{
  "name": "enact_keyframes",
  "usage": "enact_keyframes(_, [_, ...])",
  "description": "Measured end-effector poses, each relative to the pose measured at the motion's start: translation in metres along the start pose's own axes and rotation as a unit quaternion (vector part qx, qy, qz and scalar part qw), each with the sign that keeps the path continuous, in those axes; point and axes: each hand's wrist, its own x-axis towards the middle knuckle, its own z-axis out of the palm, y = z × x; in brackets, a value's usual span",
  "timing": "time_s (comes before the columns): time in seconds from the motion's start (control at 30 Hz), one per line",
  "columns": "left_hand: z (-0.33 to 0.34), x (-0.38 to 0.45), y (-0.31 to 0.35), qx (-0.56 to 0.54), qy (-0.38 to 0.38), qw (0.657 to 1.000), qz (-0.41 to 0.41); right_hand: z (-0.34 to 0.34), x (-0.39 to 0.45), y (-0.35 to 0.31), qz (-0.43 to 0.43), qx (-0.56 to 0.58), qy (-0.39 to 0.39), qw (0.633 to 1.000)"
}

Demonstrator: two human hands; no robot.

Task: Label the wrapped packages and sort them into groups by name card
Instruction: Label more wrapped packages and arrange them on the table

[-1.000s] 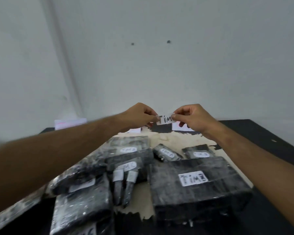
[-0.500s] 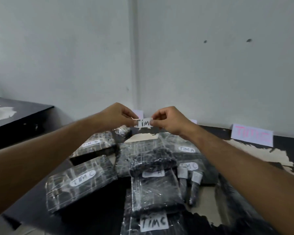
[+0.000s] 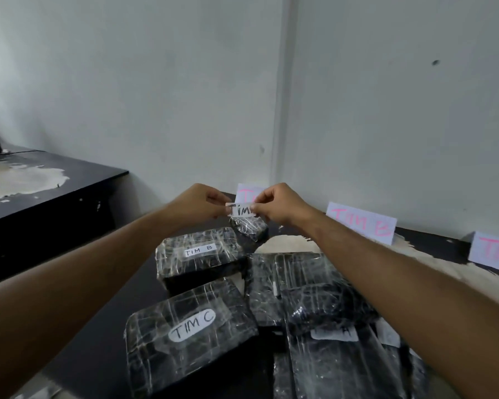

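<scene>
Walls: plain pale grey, meeting in a corner behind the work surface; a few small dark marks on the right-hand wall.
Table (image 3: pixel 432 249): black top, worn through to pale patches, set into the corner; a second black table (image 3: pixel 49 191) stands at left, worn the same way.
Package marked TIM C (image 3: pixel 189 338): dark block in clear film, oval white label on top, nearest the person on the left.
Package marked TIM B (image 3: pixel 198 256): same wrapping, small rectangular label, just behind the first.
Unmarked packages (image 3: pixel 294 283): several more wrapped dark blocks piled to the right, partly under the right forearm; one label there reads only as an A.
Small package (image 3: pixel 249 228): wrapped, lying directly below the hands.
Name cards: card reading TIM B (image 3: pixel 360 223) in pink, standing at the wall; another card (image 3: pixel 493 251) to its right cut off by the frame; a third card (image 3: pixel 247 192) behind the hands, mostly hidden.
Paper label (image 3: pixel 240 210): white slip, black handwriting "TIM", last letter covered; held in the air above the small package.
Left hand (image 3: pixel 198 204): arm extended, thumb and fingers pinching the slip's left end.
Right hand (image 3: pixel 280 204): arm extended, fingers curled, pinching the slip's right end.
</scene>
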Motion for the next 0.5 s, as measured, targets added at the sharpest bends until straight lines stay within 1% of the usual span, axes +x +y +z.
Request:
enact_keyframes(0.1, [0.008,0.022,-0.013,0.004,-0.008,1.000,0.005,0.005,0.021,0.010,0.035,0.000,0.023,0.999])
enact_keyframes(0.2, [0.018,0.043,-0.030,0.039,-0.021,0.999,0.005,0.008,0.038,0.022,0.091,0.000,0.034,0.995])
enact_keyframes(0.27, [0.025,0.061,-0.037,0.100,-0.034,0.994,0.010,0.010,0.050,0.028,0.134,0.008,0.023,0.991])
enact_keyframes(0.3, [0.027,0.070,-0.038,0.149,-0.045,0.988,0.020,0.010,0.055,0.029,0.154,0.010,0.014,0.988])
enact_keyframes(0.4, [0.036,0.096,-0.038,0.267,-0.129,0.955,0.018,0.011,0.066,0.033,0.193,0.004,-0.013,0.981])
enact_keyframes(0.47, [0.045,0.111,-0.041,0.297,-0.192,0.935,0.003,0.011,0.069,0.038,0.220,-0.006,-0.028,0.975])
enact_keyframes(0.5, [0.049,0.118,-0.042,0.298,-0.212,0.930,-0.004,0.010,0.069,0.041,0.233,-0.010,-0.032,0.972])
